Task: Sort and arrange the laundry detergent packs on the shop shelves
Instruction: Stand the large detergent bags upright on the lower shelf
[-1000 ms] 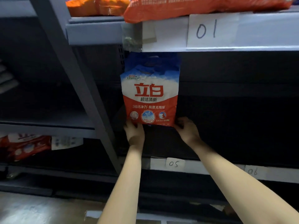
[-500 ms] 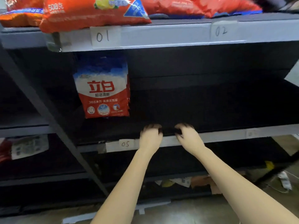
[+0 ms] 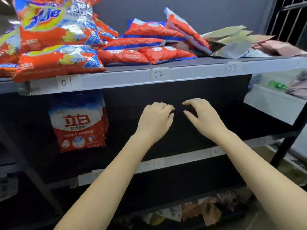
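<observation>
While both hands hold nothing, left hand (image 3: 155, 119) loosely curled, right hand (image 3: 201, 116) relaxed, side by side. Standing pack (image 3: 78, 125) on middle shelf (image 3: 182, 157), left of the hands. Loose packs (image 3: 142, 45) piled above them; careless pull there could bring several sliding off the top shelf (image 3: 116, 80).

Two hands: the left (image 3: 155, 121) and right (image 3: 205, 117), both holding nothing. One upright pack (image 3: 78, 125) stands at nine o'clock from them. Roughly nine red packs (image 3: 123, 56) lie piled at twelve o'clock, the exact count unclear. Three labels read 01 (image 3: 66, 82), 02 (image 3: 158, 74), 03 (image 3: 232, 68).
</observation>
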